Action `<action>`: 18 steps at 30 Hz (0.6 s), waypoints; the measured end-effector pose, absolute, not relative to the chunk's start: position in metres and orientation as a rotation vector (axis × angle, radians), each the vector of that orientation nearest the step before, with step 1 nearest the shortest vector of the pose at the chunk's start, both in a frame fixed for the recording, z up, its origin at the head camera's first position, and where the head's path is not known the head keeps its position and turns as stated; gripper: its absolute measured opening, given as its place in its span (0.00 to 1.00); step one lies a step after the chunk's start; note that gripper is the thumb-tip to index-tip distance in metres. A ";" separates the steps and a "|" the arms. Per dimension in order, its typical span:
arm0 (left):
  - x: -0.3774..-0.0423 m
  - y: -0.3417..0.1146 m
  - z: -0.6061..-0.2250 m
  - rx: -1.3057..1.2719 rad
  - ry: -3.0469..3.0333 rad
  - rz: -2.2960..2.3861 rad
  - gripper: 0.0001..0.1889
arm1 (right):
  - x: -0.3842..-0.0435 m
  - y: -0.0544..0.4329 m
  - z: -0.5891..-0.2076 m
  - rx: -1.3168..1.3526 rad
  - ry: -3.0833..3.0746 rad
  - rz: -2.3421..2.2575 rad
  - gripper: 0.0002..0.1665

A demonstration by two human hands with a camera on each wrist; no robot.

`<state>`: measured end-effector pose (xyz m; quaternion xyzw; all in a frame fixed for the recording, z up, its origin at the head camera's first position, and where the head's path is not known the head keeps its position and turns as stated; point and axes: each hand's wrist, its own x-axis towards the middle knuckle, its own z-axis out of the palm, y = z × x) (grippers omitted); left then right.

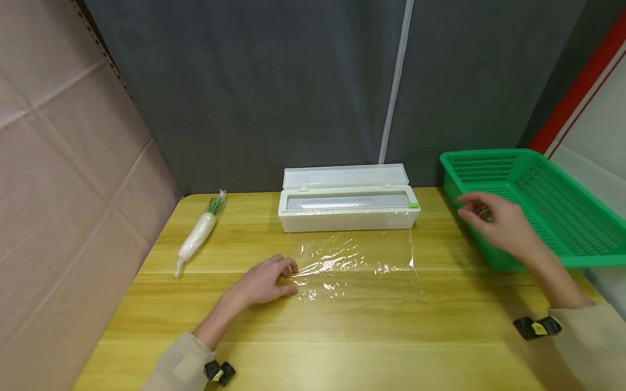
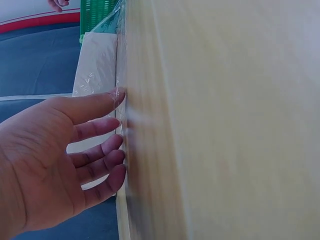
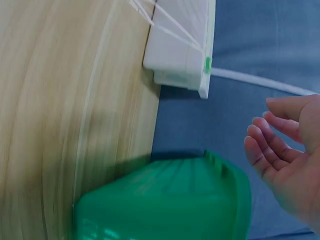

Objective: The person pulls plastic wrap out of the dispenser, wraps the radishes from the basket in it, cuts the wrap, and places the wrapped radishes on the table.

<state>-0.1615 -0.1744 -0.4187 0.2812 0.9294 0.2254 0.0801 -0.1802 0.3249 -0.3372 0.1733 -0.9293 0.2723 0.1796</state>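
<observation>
A sheet of cling film (image 1: 337, 266) stretches from a white cling film box (image 1: 348, 220) onto the table, shiny and creased. My left hand (image 1: 266, 279) is at the film's left edge. Its thumb and fingers are apart and relaxed, and the thumb tip touches the film in the left wrist view. My right hand (image 1: 499, 222) hangs in the air over the near left rim of a green basket (image 1: 508, 263), fingers loosely bent with nothing between them. The box's lid (image 1: 344, 176) is up, and a green slider (image 1: 414, 206) sits at the right end of its front edge.
A white radish (image 1: 197, 236) with green stalks, wrapped in clear plastic, lies on the left of the wooden table (image 1: 342, 353). Behind the table hangs a dark grey curtain (image 1: 244, 98). The basket stands at the right edge, beside a red and white wall panel (image 1: 587, 92).
</observation>
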 end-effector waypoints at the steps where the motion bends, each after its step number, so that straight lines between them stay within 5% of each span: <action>1: -0.162 -0.175 -0.419 0.841 2.776 0.681 0.20 | -0.181 0.328 -0.337 0.476 -2.618 0.783 0.16; 18: -0.165 -0.177 -0.423 0.828 2.731 0.737 0.20 | -0.202 0.378 -0.348 0.144 -2.874 0.814 0.32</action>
